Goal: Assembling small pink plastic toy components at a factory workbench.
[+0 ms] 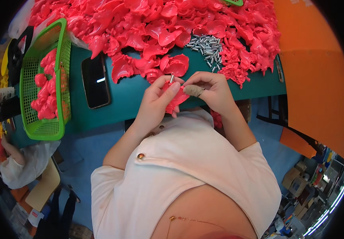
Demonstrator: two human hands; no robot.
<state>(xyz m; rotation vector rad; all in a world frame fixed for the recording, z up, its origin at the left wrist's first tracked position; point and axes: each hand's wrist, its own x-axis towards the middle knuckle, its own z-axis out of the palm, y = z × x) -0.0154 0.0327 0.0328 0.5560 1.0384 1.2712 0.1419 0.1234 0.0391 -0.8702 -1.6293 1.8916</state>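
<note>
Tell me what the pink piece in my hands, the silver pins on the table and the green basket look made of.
Pink piece: probably plastic or vinyl, slightly glossy, judging by its smooth, thin wall. Silver pins: likely metal, polished, from their bright glints. Green basket: likely moulded plastic, slightly shiny, with even colour and lattice walls.

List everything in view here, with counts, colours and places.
table: one, green, centre
plastic pieces: uncountable, pink-red, heaped on table's far side
metal pins: dozens, silver, piled right of centre
basket: one, lime green, table's left
lumpy pieces: several, pink-red, inside the basket
phone: one, black, right of basket
panelling: count unclear, orange, far right
co-worker: at least one, white top, lower left
cardboard boxes: several, brown, lower right
held piece: one, pink-red, centre
held pin: one, silver, beside held piece
shirt: one, cream, lower centre
left hand: one, bare, grip on held piece
right hand: one, thumb wrapped, beside held piece
</note>
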